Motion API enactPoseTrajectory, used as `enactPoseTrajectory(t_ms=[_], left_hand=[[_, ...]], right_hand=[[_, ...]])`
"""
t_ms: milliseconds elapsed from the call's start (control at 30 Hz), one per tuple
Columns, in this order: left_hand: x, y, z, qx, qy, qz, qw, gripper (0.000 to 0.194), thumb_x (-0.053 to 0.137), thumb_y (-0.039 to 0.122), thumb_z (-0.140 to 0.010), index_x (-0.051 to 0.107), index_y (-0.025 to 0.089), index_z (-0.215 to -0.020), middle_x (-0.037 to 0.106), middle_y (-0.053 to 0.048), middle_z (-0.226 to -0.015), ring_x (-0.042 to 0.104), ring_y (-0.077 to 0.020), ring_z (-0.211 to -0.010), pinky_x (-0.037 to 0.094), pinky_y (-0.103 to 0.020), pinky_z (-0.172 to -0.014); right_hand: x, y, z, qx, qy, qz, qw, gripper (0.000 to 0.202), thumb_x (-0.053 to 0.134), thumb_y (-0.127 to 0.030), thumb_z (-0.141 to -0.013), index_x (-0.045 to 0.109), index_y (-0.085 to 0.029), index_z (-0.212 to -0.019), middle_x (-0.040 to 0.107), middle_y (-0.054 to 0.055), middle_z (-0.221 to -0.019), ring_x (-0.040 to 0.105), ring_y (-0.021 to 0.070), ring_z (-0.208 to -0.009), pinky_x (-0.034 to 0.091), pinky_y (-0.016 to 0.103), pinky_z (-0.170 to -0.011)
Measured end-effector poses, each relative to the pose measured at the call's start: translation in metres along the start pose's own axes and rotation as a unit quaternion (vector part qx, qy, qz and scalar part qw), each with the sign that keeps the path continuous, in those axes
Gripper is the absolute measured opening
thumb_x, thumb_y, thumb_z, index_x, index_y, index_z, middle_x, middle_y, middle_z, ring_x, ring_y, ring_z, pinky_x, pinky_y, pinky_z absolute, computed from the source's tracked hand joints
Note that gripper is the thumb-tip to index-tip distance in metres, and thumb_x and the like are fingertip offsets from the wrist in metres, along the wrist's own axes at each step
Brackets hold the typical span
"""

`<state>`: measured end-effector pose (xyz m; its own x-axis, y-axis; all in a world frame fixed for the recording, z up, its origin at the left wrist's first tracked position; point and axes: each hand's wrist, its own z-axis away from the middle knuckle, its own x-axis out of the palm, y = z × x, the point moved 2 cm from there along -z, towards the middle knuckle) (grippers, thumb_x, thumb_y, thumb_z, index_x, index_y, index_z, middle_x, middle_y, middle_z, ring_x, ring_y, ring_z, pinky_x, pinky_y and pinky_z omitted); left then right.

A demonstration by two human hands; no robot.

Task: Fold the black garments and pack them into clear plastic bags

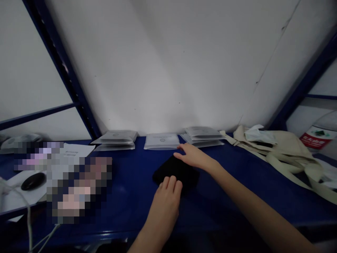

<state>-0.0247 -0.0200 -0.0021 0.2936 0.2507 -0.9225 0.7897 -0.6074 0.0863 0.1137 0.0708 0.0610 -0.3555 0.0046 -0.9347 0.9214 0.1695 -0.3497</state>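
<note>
A black, soft-looking folded cloth (171, 167) lies on the blue tabletop in front of me. My left hand (168, 189) is at its near edge, the fingers bent together over the fabric and the thumb hidden. Over the far right side of the cloth is my right hand (191, 155), its fingers stretched out and the thumb apart. Whether the right fingertips touch the fabric is hard to tell. Just beyond that hand lies a flat, frosted plastic packet (162, 140) with a printed label.
Stacked frosted packets stand along the wall at left (116, 137) and right (202, 133). A beige fabric bag with straps (284, 147) and a red-labelled bottle (317, 135) are at right. Papers (71, 153), a black mouse (33, 181), cables (28, 218) and a blurred-out object (84, 189) occupy the left.
</note>
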Motion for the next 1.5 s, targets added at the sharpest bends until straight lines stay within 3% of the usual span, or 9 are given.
enactPoseTrajectory(t_ms=[167, 367, 433, 533, 667, 867, 1033, 1267, 1500], left_hand=[[-0.011, -0.033, -0.019, -0.021, -0.056, -0.019, 0.998, 0.04, 0.035, -0.007, -0.071, 0.049, 0.016, -0.1, 0.053, -0.008, -0.098, 0.051, -0.0215, -0.093, 0.046, -0.037, -0.08], [-0.036, -0.077, -0.058, -0.009, -0.111, 0.119, 0.987, 0.021, 0.042, 0.018, -0.083, 0.06, 0.019, -0.094, 0.058, -0.005, -0.097, 0.056, -0.0173, -0.089, 0.046, -0.028, -0.079], [-0.039, -0.094, -0.073, -0.027, -0.097, 0.113, 0.989, 0.029, 0.034, 0.022, -0.087, 0.063, 0.019, -0.09, 0.06, -0.006, -0.096, 0.056, -0.0179, -0.092, 0.044, -0.03, -0.084], [-0.025, -0.12, -0.091, -0.053, -0.109, 0.046, 0.992, 0.031, 0.039, 0.016, -0.081, 0.065, 0.017, -0.098, 0.057, -0.011, -0.114, 0.048, -0.0239, -0.114, 0.037, -0.036, -0.096], [0.01, -0.144, -0.097, -0.091, -0.14, 0.02, 0.986, 0.042, 0.04, 0.02, -0.082, 0.052, 0.018, -0.123, 0.034, -0.015, -0.142, 0.03, -0.0314, -0.131, 0.032, -0.048, -0.099], [0.03, -0.154, -0.097, -0.06, -0.105, 0.082, 0.989, 0.06, 0.04, 0.011, -0.077, 0.03, 0.012, -0.137, 0.024, -0.015, -0.147, 0.026, -0.0255, -0.134, 0.031, -0.041, -0.103], [0.031, -0.161, -0.097, -0.039, -0.052, 0.138, 0.988, 0.063, 0.043, 0.003, -0.069, 0.037, 0.01, -0.132, 0.027, -0.015, -0.145, 0.027, -0.0221, -0.134, 0.026, -0.036, -0.109], [0.032, -0.158, -0.1, -0.09, 0.01, 0.199, 0.976, 0.054, 0.034, 0.015, -0.083, 0.032, 0.007, -0.136, 0.028, -0.013, -0.146, 0.024, -0.018, -0.135, 0.018, -0.032, -0.112], [0.027, -0.145, -0.101, -0.139, 0.022, 0.208, 0.968, 0.052, 0.027, 0.039, -0.091, 0.04, 0.009, -0.132, 0.038, -0.013, -0.141, 0.032, -0.0207, -0.131, 0.024, -0.035, -0.108]], right_hand=[[0.023, 0.01, -0.032, -0.057, -0.101, -0.063, 0.991, 0.04, 0.055, -0.035, -0.082, 0.057, -0.012, -0.115, 0.06, 0.013, -0.117, 0.057, 0.0219, -0.104, 0.042, 0.031, -0.09], [0.039, 0.015, -0.036, -0.048, -0.079, -0.035, 0.995, 0.024, 0.061, -0.032, -0.077, 0.064, -0.015, -0.094, 0.067, 0.01, -0.097, 0.06, 0.0217, -0.09, 0.045, 0.03, -0.076], [0.042, 0.014, -0.036, -0.043, -0.061, -0.022, 0.997, 0.02, 0.059, -0.03, -0.078, 0.063, -0.015, -0.092, 0.067, 0.009, -0.096, 0.06, 0.0219, -0.088, 0.044, 0.03, -0.074], [0.043, 0.012, -0.036, -0.031, -0.004, 0.031, 0.999, 0.02, 0.054, -0.027, -0.083, 0.059, -0.014, -0.098, 0.066, 0.011, -0.099, 0.06, 0.0239, -0.09, 0.043, 0.033, -0.076], [0.045, 0.009, -0.037, -0.032, 0.092, 0.109, 0.989, 0.021, 0.046, -0.023, -0.088, 0.054, -0.011, -0.103, 0.066, 0.014, -0.094, 0.06, 0.0257, -0.091, 0.04, 0.036, -0.081], [0.05, -0.002, -0.046, -0.102, 0.177, 0.135, 0.97, 0.018, 0.042, -0.018, -0.089, 0.051, -0.011, -0.103, 0.063, 0.014, -0.093, 0.058, 0.0239, -0.093, 0.038, 0.034, -0.085], [0.052, -0.01, -0.069, -0.196, 0.138, 0.153, 0.959, 0.02, 0.04, -0.016, -0.09, 0.049, -0.013, -0.108, 0.06, 0.015, -0.108, 0.053, 0.0226, -0.106, 0.036, 0.034, -0.09], [0.055, -0.003, -0.089, -0.137, 0.08, 0.165, 0.973, 0.029, 0.036, -0.017, -0.09, 0.05, -0.01, -0.115, 0.066, 0.018, -0.099, 0.062, 0.0267, -0.089, 0.045, 0.034, -0.075], [0.059, -0.008, -0.1, -0.119, 0.086, 0.148, 0.978, 0.039, 0.03, -0.014, -0.09, 0.046, -0.012, -0.126, 0.059, 0.017, -0.118, 0.057, 0.0248, -0.105, 0.043, 0.035, -0.085]])
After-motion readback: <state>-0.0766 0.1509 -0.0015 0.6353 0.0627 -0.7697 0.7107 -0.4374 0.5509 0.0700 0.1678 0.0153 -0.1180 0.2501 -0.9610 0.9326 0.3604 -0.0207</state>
